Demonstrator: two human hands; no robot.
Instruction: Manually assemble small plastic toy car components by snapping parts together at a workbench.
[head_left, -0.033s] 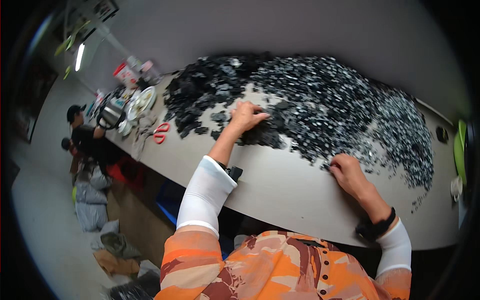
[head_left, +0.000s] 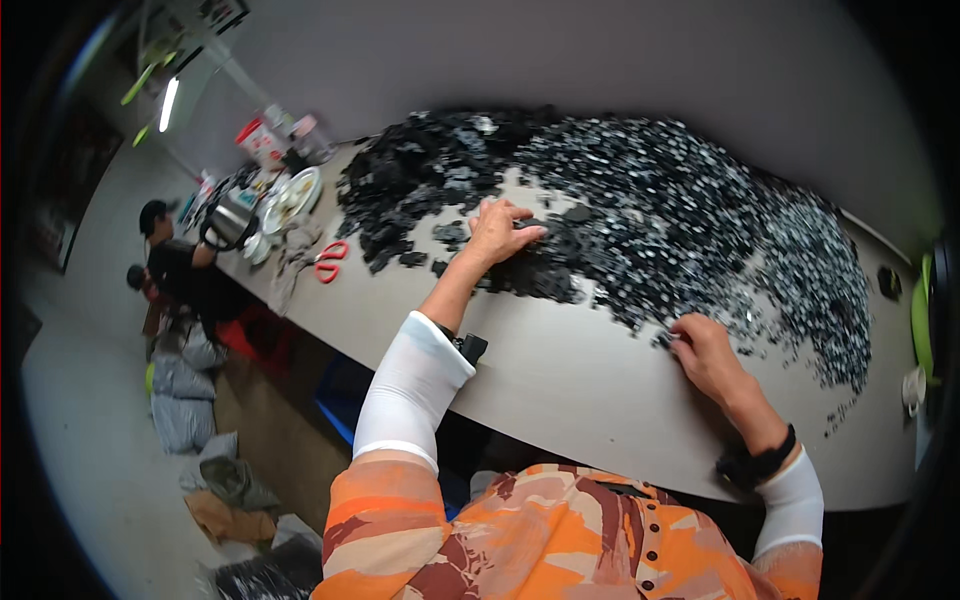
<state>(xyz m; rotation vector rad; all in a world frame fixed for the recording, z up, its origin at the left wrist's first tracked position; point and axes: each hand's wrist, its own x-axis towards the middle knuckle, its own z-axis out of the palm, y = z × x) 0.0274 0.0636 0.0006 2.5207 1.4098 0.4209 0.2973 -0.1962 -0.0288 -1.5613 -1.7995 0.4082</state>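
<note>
Countless small black parts [head_left: 660, 210] lie heaped across the far half of a long pale desk [head_left: 560, 370], thick toward the wall and thinning to loose scattered bits near the front edge. Some of them glint grey-white, others are flat black; their exact kind is too small to tell.

The left hand [head_left: 500, 232] rests palm down at the near edge of the pile, its fingers spread and open, lying flat on a cluster of darker parts [head_left: 545, 270]. The right hand [head_left: 708, 355] sits farther right at the thin fringe of the heap, its fingers curled down onto a few loose bits; whether it pinches one of them cannot be told. Both forearms wear white sleeves, and a dark band [head_left: 755, 465] circles the right wrist. A small black object [head_left: 470, 347] lies on the desk just beside the left elbow.

At the far left end of the desk are red-handled scissors [head_left: 328, 262], a metal kettle [head_left: 230, 222], a white plate [head_left: 292, 195] and a red and white container [head_left: 262, 142]. Another person in dark clothes [head_left: 175, 265] sits by that end, with grey bags [head_left: 185, 395] on the floor near them.
</note>
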